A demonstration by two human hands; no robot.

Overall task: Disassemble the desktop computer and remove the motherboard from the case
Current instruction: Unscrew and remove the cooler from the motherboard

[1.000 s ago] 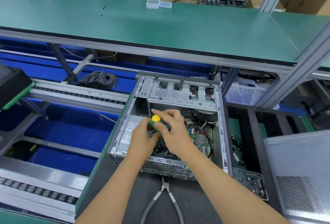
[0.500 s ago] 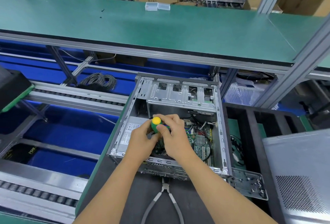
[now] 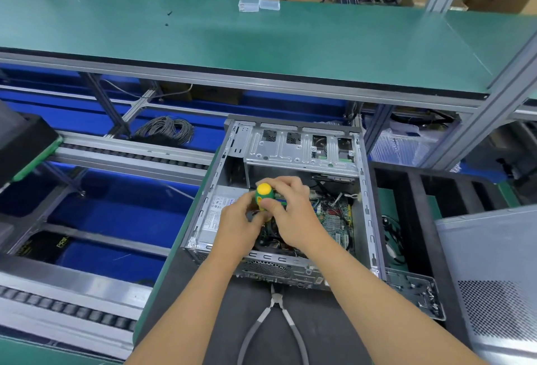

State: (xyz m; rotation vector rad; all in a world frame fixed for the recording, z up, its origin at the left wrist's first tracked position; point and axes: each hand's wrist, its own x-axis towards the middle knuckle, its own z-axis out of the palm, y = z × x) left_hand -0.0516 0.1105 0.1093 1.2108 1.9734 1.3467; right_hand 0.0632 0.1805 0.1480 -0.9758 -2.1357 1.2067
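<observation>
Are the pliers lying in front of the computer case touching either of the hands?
Apart. The head view shows the pliers on the mat between the forearms, while both hands are up inside the case.

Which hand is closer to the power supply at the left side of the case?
Left. The left hand is at the edge of the power supply, holding the screwdriver low. The right hand grips the handle further right, over the motherboard.

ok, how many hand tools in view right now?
2. A screwdriver held over the open computer case by both hands, and pliers lying on the dark mat in front of the case. Others may be hidden inside it.
</observation>
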